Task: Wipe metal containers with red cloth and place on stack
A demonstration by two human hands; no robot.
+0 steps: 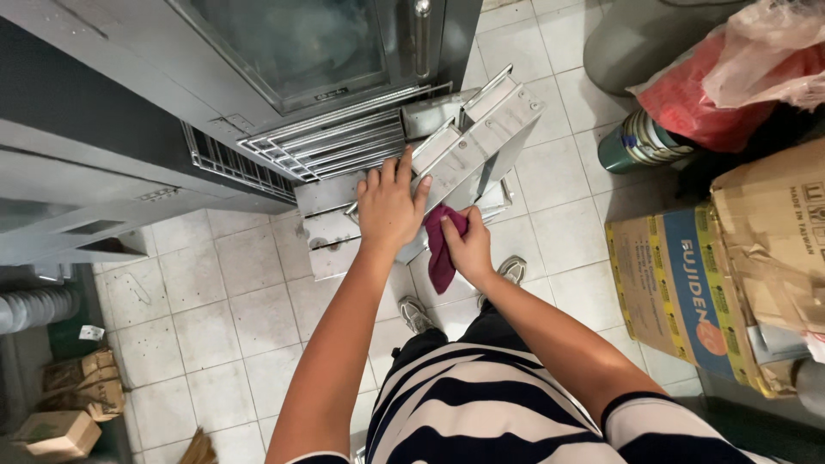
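My left hand (pixel 388 204) lies flat with fingers spread on a long metal rack part (pixel 491 120), steadying it. That part leans from the floor up toward the oven. My right hand (pixel 468 247) is closed on a dark magenta cloth (pixel 441 258), pressed against the lower side of the same metal part. A wire oven rack (pixel 339 142) sticks out from under the oven door, just beyond my left hand. A second flat metal piece (pixel 326 232) lies under the tilted one.
A steel oven with a glass door (pixel 292 43) stands ahead. Cardboard boxes (pixel 730 258), a green metal can (pixel 640 142) and a red plastic bag (pixel 713 94) crowd the right. Brown paper bags (pixel 77 387) sit at the lower left on white floor tiles (pixel 232 326).
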